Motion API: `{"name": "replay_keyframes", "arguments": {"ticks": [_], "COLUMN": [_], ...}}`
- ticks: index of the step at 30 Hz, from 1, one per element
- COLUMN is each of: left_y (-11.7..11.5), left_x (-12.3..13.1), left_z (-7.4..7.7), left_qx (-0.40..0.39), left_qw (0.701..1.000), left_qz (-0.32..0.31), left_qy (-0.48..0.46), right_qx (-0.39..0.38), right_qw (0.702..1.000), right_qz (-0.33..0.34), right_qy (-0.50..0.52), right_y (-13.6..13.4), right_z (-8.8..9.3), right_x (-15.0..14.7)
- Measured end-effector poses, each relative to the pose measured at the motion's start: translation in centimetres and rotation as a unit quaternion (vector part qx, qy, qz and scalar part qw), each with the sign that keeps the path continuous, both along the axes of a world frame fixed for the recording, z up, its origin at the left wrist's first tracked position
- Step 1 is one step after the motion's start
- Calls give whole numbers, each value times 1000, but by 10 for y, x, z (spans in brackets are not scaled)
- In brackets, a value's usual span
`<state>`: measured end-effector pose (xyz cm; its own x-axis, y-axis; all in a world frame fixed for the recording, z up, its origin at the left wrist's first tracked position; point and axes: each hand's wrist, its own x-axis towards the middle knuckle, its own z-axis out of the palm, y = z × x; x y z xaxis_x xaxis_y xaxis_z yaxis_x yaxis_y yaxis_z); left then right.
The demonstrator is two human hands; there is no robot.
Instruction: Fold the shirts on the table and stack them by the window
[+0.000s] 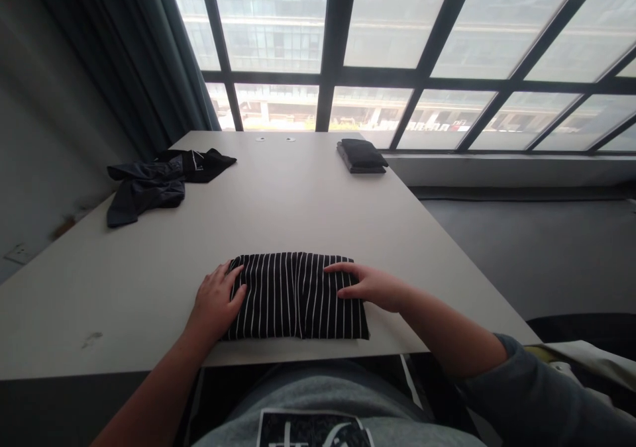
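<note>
A black cloth with white stripes (278, 298), folded into a flat rectangle, lies near the front edge of the white table. My left hand (216, 301) rests on its left side, fingers spread, with the thumb on the fabric. On the right side, my right hand (370, 285) touches the cloth with its thumb and fingers apart. A crease runs down the cloth a little right of its middle. Neither hand grips the fabric.
Crumpled dark clothes (154, 185) lie at the table's far left. A small stack of folded dark cloth (362, 155) sits near the back right edge. The white table (268, 202) reaches toward large windows, with a dark curtain (124, 56) at left.
</note>
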<state>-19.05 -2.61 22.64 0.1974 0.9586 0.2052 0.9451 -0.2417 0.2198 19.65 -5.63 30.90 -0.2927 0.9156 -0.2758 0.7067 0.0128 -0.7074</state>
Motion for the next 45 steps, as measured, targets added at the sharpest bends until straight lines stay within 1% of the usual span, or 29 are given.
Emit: {"name": "replay_keyframes", "arguments": {"ticks": [3, 5, 8, 11, 14, 16, 19, 23, 27, 30, 33, 36, 39, 41, 43, 45], "left_y": [-6, -11, -19, -25, -27, -26, -22, -15, -9, -7, -7, -8, -10, -11, -11, -12], "left_x": [-1, 0, -1, -3, -7, -10, -11, -6, -4, -6, -7, -8, -9, -11, -12, -12], "left_z": [-2, -2, 1, 6, 7, 4, 0, -7, -12, -15, -16, -16, -15, -14, -13, -12], "left_qx": [5, 7, 1, -12, -23, -22, -12, 22, 53, 64, 69, 72, 69, 61, 52, 44], "left_qw": [1000, 999, 998, 996, 995, 995, 995, 997, 998, 997, 997, 997, 997, 998, 998, 999], "left_qz": [14, 26, 31, 17, -6, -8, 4, -1, -8, -10, -11, -13, -9, -8, -7, 1], "left_qy": [-8, -19, -50, -86, -99, -101, -102, -69, -43, -29, -12, -6, -14, -20, -23, -29], "right_qx": [-11, -5, -4, 6, 14, 15, 36, 58, 48, 6, -37, -60, -113, -151, -161, -155], "right_qw": [1000, 1000, 999, 999, 997, 996, 993, 985, 986, 991, 993, 994, 986, 977, 973, 973], "right_qz": [23, 25, 22, 33, 62, 84, 115, 145, 151, 135, 108, 96, 119, 140, 157, 169], "right_qy": [5, 11, 24, 32, 35, 29, -16, -68, -43, 0, 6, 1, 38, 56, 49, 21], "right_y": [12, 27, 59, 95, 128, 148, 178, 216, 248, 268, 287, 305, 315, 318, 319, 322], "right_z": [0, -1, -1, 3, 10, 17, 27, 43, 58, 64, 58, 43, 26, 19, 17, 20], "right_x": [1, 2, 3, 4, 5, 5, 6, 12, 25, 35, 40, 41, 38, 34, 29, 23]}}
